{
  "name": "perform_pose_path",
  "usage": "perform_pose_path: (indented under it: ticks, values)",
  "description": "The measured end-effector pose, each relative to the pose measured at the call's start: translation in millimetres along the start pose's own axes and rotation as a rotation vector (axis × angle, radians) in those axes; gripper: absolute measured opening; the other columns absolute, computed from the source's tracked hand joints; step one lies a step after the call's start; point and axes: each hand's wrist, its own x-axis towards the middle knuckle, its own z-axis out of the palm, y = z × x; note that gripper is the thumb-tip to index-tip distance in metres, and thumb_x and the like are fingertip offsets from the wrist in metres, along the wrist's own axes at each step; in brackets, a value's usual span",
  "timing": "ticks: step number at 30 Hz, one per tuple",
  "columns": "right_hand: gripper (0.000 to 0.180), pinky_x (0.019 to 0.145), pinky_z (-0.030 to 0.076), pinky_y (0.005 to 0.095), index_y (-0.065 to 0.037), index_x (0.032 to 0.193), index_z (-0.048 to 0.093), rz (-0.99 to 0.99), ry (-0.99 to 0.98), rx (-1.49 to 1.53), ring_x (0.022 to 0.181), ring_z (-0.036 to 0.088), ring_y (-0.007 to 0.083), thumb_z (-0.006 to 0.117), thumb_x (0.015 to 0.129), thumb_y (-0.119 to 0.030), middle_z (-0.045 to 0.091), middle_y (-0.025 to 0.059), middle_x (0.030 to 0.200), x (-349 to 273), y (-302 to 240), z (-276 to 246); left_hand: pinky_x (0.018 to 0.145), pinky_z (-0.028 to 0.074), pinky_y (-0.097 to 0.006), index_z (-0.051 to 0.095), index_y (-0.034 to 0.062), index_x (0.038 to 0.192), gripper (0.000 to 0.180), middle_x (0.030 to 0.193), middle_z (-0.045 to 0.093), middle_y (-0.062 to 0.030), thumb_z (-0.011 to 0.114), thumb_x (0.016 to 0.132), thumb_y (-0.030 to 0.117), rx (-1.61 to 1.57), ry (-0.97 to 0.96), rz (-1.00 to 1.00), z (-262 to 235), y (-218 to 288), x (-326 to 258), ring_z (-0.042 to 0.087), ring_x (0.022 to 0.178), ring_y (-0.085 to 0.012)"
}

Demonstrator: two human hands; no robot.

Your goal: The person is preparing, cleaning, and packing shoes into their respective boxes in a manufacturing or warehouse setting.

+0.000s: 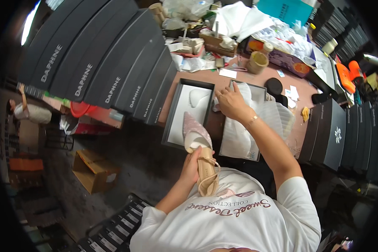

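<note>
My left hand (192, 165) is closed around a pointed slingback shoe (207, 170), holding it above my lap. The shoe has a pink glittery toe, white stuffing inside it, a beige insole and a thin strap. My right hand (234, 103) grips thin white tissue paper (243, 133) at the far left edge of a shoe box; its fingertips are partly hidden. The paper spreads over that box and hangs out on its right. Left of it lies an open dark box (169, 126) with a white lining and a pale rounded piece (199, 98) inside.
Tall stacks of dark shoe boxes (126, 63) rise on the left, with more boxes (336, 134) at the right. Cluttering the table's back are a glue pot (257, 63), papers and plastic bags. A cardboard box (95, 171) sits on the floor; another person (31, 111) is far left.
</note>
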Motion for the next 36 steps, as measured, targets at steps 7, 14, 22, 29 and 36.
perform_pose_path:
  ticks: [7,14,22,29,36]
  values:
    - [0.023,0.105,0.026,0.0552,-0.010,0.095,0.069,-0.001,-0.228,-0.286,0.091,0.065,0.0229,0.052,0.084,-0.021,0.069,0.0068,0.087,49,1,86,0.075,0.055,-0.036,0.049,-0.0021,0.122,0.033,0.108,0.061,-0.0153,0.051,0.093,0.014,-0.018,-0.074,0.103,8,8,-6,0.065,0.084,-0.0243]
    - [0.024,0.076,0.045,0.0431,-0.002,0.077,0.062,-0.279,0.000,0.598,0.074,0.061,0.0314,0.070,0.065,-0.021,0.060,0.0141,0.072,-42,-12,-36,0.088,0.051,-0.035,0.044,-0.0015,0.128,0.042,0.116,0.057,-0.0142,0.044,0.085,0.001,-0.091,-0.150,0.125,-3,4,-5,0.060,0.101,-0.0244]
    - [0.028,0.077,0.037,0.0365,-0.008,0.091,0.058,-0.211,0.260,0.293,0.078,0.055,0.0237,0.069,0.067,-0.019,0.055,0.0053,0.078,-106,-70,-8,0.087,0.048,-0.029,0.034,0.0031,0.133,0.054,0.121,0.049,-0.0077,0.045,0.082,-0.007,0.111,-0.174,0.101,16,-9,-8,0.054,0.103,-0.0133]
    - [0.034,0.077,0.039,0.0380,-0.010,0.095,0.055,-0.042,0.293,0.590,0.086,0.053,0.0291,0.073,0.066,-0.013,0.051,0.0089,0.092,-95,-68,-5,0.092,0.048,-0.033,0.032,0.0015,0.134,0.053,0.121,0.050,-0.0109,0.046,0.082,-0.005,0.145,-0.222,0.066,28,-17,-11,0.055,0.108,-0.0184]
    - [0.078,0.093,0.044,0.0404,-0.007,0.142,0.033,-0.045,0.191,1.046,0.113,0.052,0.0387,0.073,0.075,-0.013,0.047,0.0231,0.130,-82,-59,7,0.087,0.052,-0.035,0.036,-0.0019,0.130,0.052,0.112,0.056,-0.0153,0.050,0.080,-0.001,0.169,-0.232,0.089,27,-17,-2,0.061,0.099,-0.0232]
